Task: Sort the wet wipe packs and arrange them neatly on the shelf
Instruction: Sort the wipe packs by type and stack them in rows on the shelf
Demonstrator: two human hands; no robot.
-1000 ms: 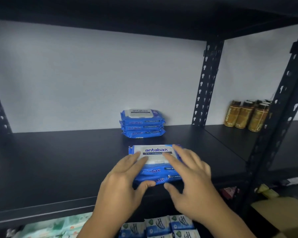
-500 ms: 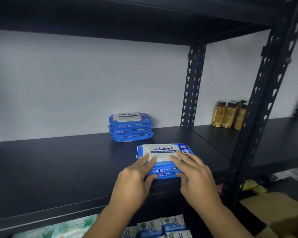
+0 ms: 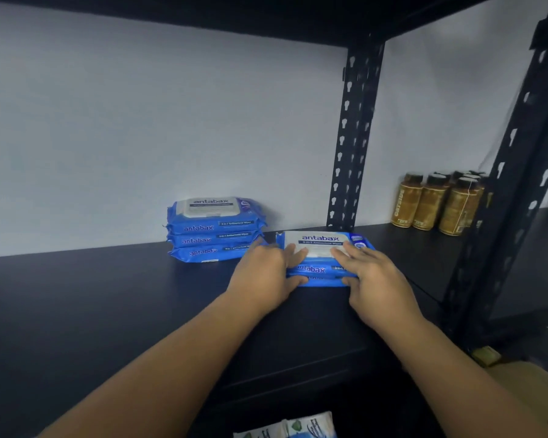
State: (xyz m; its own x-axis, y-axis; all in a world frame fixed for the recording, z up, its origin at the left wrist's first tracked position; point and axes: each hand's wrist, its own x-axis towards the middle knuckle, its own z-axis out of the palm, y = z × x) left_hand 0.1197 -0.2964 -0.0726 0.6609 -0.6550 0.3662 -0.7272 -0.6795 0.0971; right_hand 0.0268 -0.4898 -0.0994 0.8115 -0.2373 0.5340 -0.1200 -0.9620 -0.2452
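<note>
A small stack of blue Antabax wet wipe packs (image 3: 321,245) lies on the black shelf board (image 3: 108,295), deep in, near the rear upright. My left hand (image 3: 263,276) grips the stack's left end, fingers over the top pack and thumb against the front edge. My right hand (image 3: 374,279) grips the right end the same way. To the left, against the white wall, a stack of three identical blue packs (image 3: 214,230) stands apart from my hands.
A perforated black upright (image 3: 350,137) rises behind the held stack, and another upright (image 3: 516,172) stands front right. Several amber bottles (image 3: 437,203) sit on the neighbouring shelf. White-and-blue packs (image 3: 298,428) show on the level below. A cardboard box (image 3: 532,393) is at the lower right.
Both hands have slid the stack from the shelf's front edge deeper in and to the right, close to the rear upright. The stack of three at the wall has not moved.
</note>
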